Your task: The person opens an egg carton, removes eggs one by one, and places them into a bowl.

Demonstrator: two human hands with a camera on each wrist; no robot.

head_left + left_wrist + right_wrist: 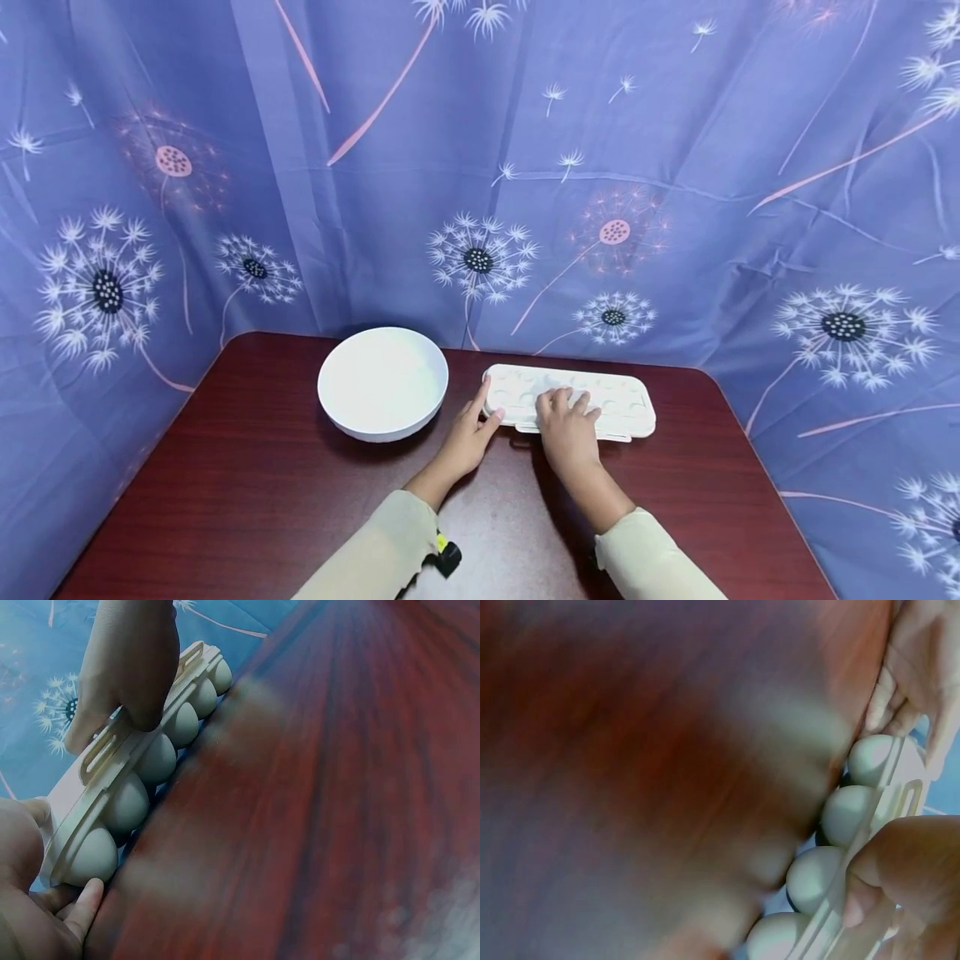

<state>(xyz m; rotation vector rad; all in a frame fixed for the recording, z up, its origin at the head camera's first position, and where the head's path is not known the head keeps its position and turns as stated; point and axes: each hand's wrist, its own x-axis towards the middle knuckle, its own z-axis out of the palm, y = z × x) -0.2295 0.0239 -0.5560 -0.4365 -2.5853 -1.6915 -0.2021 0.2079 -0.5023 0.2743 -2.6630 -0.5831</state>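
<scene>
Beside the egg carton (613,403), head-view-only bowl (384,379).

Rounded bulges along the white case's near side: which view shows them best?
Left wrist view: it lines up six bulges, the longest run. Right wrist shows four, one cut off by the frame; head shows the case from above, hiding them.

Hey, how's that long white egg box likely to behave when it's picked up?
The egg box is probably stiff: its long edges run straight. The smooth, rounded egg-shaped things along its side look fragile and may roll if loosed. Being long and narrow, it might tip if lifted by one end.
</scene>
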